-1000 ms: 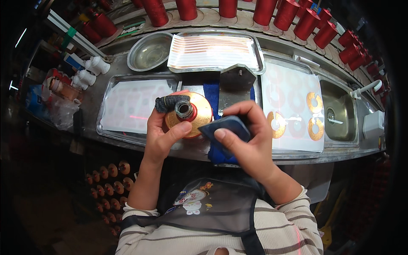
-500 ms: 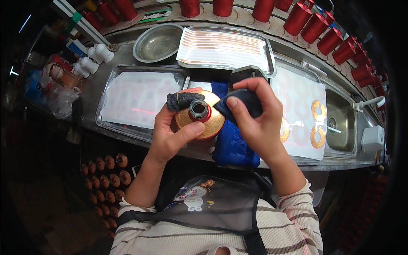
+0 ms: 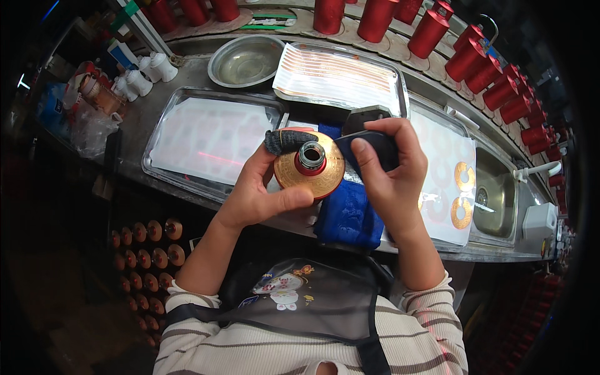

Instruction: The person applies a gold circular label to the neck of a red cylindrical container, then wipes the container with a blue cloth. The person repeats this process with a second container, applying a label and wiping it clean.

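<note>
My left hand [image 3: 253, 197] is closed around a red bottle [image 3: 326, 194], its open glass mouth tilted up toward me. A gold patterned ring [image 3: 292, 175] lies around the neck on the bottle's shoulder. A dark grey knitted finger sleeve [image 3: 289, 141] covers one finger of that hand, and the thumb presses on the ring's near edge. Between thumb and fingers, my right hand [image 3: 400, 181] grips a flat dark pad [image 3: 379, 150]. The pad's left tip is at the ring's right edge; whether it touches, I cannot tell. Below the hands lies a blue cloth [image 3: 351, 219].
At right, a white sheet [image 3: 434, 222] carries gold rings [image 3: 462, 212] beside a sink [image 3: 497, 215]. A tray with a white sheet [image 3: 200, 140] lies left. Behind are a metal bowl [image 3: 244, 61], a tray of striped strips [image 3: 340, 72] and red bottles [image 3: 430, 31] on a conveyor.
Both hands, with the bottle and the pad, have shifted slightly to the right. The view has turned a little as well. Both grips stay the same.
</note>
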